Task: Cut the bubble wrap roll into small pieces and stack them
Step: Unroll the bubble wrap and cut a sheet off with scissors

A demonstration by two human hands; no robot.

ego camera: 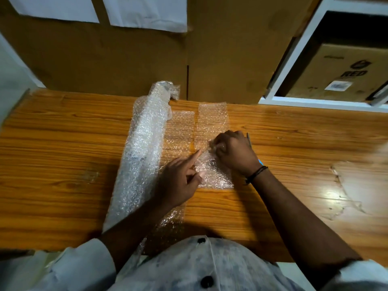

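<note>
Right now your right hand (235,152) is fisted over the middle of a long bubble wrap strip (212,120), bunching the wrap under its curled fingers, with a slim grey blade (248,139) poking out of the same fist toward 1 o'clock. Your left hand (178,185) sits at the strip's near left edge, index finger (193,158) straight and thumb on the wrap; whether it pinches or only presses, you cannot tell from this view. The bubble wrap roll (142,148) lies on the table (63,133) just left of centre, running from 12 o'clock down to 7 o'clock, its unrolled sheet (180,131) beside the strip with a sliver of wood between them. So the strip looks already parted from the sheet, and you seem to be dividing it into small pieces; no stack shows yet. Next, the wrap likely needs flattening and holding taut, fingers clear of the blade's line.
</note>
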